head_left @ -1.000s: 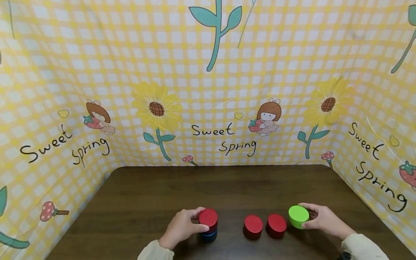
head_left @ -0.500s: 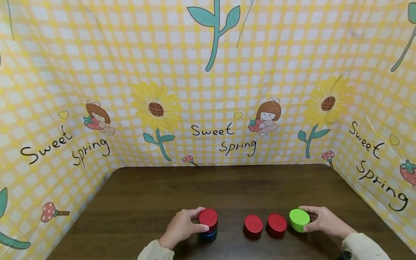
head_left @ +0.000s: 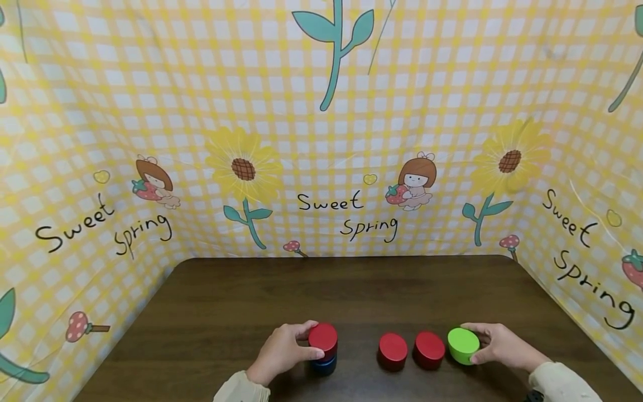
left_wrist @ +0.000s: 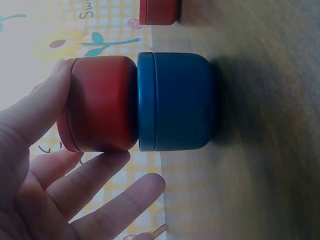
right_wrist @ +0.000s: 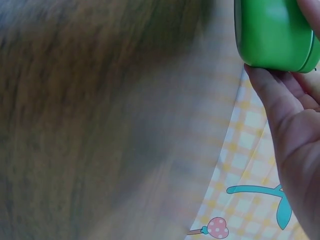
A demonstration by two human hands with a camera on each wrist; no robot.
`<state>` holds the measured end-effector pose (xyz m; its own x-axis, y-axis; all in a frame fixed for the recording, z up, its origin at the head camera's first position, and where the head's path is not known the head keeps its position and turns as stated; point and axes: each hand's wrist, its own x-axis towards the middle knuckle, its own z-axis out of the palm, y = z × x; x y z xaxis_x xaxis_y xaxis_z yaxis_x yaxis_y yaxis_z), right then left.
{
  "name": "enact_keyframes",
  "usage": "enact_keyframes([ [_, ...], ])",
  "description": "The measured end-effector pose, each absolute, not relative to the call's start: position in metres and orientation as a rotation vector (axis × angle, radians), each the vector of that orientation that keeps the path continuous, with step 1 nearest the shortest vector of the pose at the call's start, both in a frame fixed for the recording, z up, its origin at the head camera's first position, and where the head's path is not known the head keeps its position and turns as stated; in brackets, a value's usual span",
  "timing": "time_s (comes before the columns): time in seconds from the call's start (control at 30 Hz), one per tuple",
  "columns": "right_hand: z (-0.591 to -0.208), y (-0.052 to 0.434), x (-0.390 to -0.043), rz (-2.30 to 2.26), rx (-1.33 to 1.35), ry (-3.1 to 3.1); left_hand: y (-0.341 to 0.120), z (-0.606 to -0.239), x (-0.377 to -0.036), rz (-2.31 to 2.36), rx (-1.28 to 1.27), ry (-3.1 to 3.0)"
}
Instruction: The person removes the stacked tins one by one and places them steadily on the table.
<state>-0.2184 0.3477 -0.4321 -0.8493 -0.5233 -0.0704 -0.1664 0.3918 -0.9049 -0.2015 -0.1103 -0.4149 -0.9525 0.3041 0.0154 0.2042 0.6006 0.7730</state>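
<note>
Head view: left hand (head_left: 281,353) is gripping a red round tin (head_left: 322,338) w/ thumb and fingers curled round it; it's sitting on a blue round tin (head_left: 323,365) on the dark wood table (head_left: 241,301). Right hand (head_left: 494,345) is clamping a green round tin (head_left: 462,345), tilted, near the table's right side. Two more red round tins (head_left: 392,350) (head_left: 428,349) are standing between the hands, just beside each other.

Left wrist view is showing the red tin (left_wrist: 102,105) slightly off-centre on the blue one (left_wrist: 176,101). Risk, IMO: letting go unevenly could be sliding it off; the tilted green tin, set down on its edge, could be rolling into the neighbouring red one.
</note>
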Motion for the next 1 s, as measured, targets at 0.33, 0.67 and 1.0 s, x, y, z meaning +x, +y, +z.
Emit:
enact_keyframes([
  [0.33, -0.4316, 0.3513, -0.2194, -1.368, -0.612, 2.35, -0.1083, -0.4147, -0.2019, 1.276, 0.423, 2.695],
  [0.67, -0.4312, 0.3557, -0.2223, -1.319, -0.647, 2.361, -0.1084, -0.4146, -0.2024, 1.293, 0.473, 2.712],
  [1.0, -0.4335, 0.355, -0.2202, -1.251, -0.582, 2.449, -0.1094, -0.417, -0.2029, 1.294, 0.472, 2.705],
])
